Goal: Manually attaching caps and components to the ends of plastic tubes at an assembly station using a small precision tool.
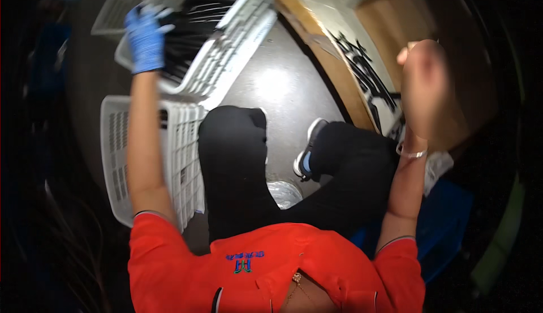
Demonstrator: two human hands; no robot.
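Observation:
My left hand (pixel 146 40), in a blue glove, is over the left end of a white plastic basket (pixel 212 67) filled with long thin black strips (pixel 206 10). Its thumb and a finger point toward the strips with a gap between them, and I see nothing held. My right hand (pixel 425 89) is bare, raised over an open cardboard box (pixel 334 47) on the right. Blur smears most of it, so its grip is unclear. Inside that box, black branching parts (pixel 367 75) lie on a pale lining.
A second white basket (pixel 116 160) stands by my left forearm, below the filled one. Another pale crate (pixel 116 10) is at the far left. Between my legs and the boxes is grey floor (pixel 274 81). A blue bin (pixel 447 222) sits beside my right elbow.

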